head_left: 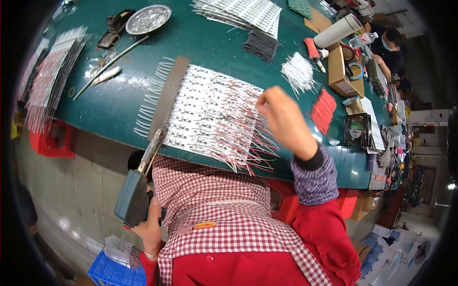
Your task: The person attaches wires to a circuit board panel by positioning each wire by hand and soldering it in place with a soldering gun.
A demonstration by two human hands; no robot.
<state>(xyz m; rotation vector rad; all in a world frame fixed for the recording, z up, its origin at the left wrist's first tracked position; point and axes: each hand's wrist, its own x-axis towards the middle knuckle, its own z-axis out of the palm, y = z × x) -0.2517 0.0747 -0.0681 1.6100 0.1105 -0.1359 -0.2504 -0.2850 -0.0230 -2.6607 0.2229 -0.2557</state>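
My left hand (pixel 150 226) is wrapped around the handle of a dark green soldering gun (pixel 131 198) at the table's near edge. Its metal tip points up toward the lower end of a flat grey bar (pixel 169 93). That bar lies across the left side of a white circuit board panel (pixel 191 102) with rows of small parts. Many red and white wires (pixel 231 138) spread over the panel's right half and past its edge. Above the panel's right edge is my right hand (pixel 284 121), thumb and fingers pinched together; what they hold, if anything, is too small to make out.
Loose white wires (pixel 298 72), red wires (pixel 323 110) and black wires (pixel 261 45) lie beyond the panel. More boards (pixel 243 12) are stacked at the back, wired panels (pixel 55 78) at the left. A metal dish (pixel 149 20) and a cardboard box (pixel 341 71) stand nearby. Another person (pixel 389 50) sits far right.
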